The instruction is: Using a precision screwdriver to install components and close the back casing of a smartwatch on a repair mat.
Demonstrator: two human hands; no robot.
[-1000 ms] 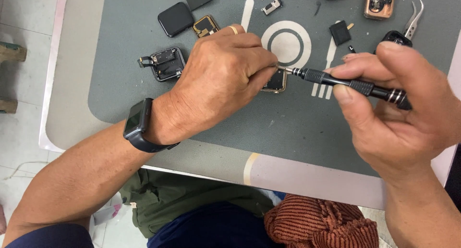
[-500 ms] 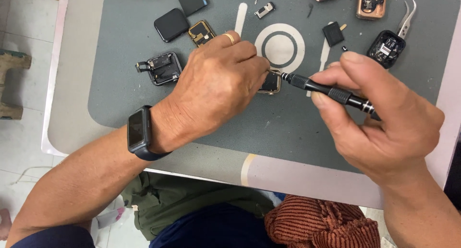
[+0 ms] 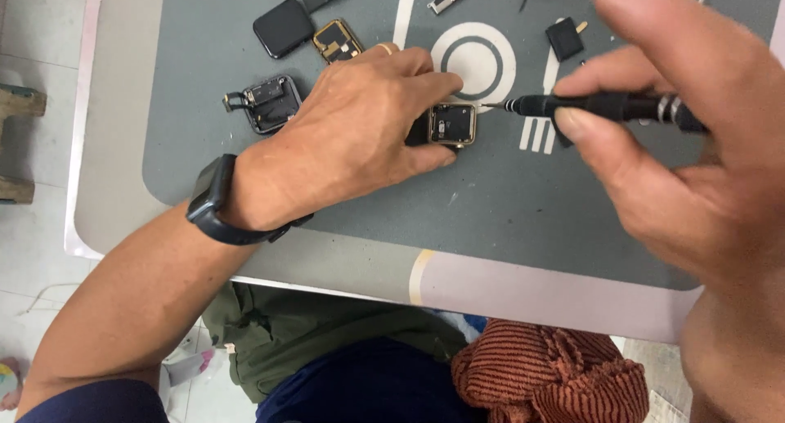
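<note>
On the tabletop (image 3: 114,186), your grey work mat (image 3: 507,227) carries everything, and your two hands sit well apart on it, each closed on its own thing. Your left hand (image 3: 343,145) pins the small gold-rimmed watch case (image 3: 451,123) flat to the mat, thumb below it and forefinger above, the open side facing up. Your right hand (image 3: 695,153) pinches the black precision screwdriver (image 3: 605,106) between thumb and forefinger, its fine tip just short of the case's right edge, not touching as far as the view shows.

To do this step well, keep the case pressed flat so it cannot skate, bring the tip in square to the screw rather than at a slant, and let the fingers turn the driver with only light downward weight; a slip here would likely scar the rim.

Beyond your left hand lie an opened dark watch body (image 3: 266,104), a square black screen (image 3: 283,28) and a small gold-edged part (image 3: 337,40).

Against half a second ago, the driver has drawn back: its tip then met the case under your left fingers, now a gap shows, and your right hand looms larger and nearer the camera.
</note>
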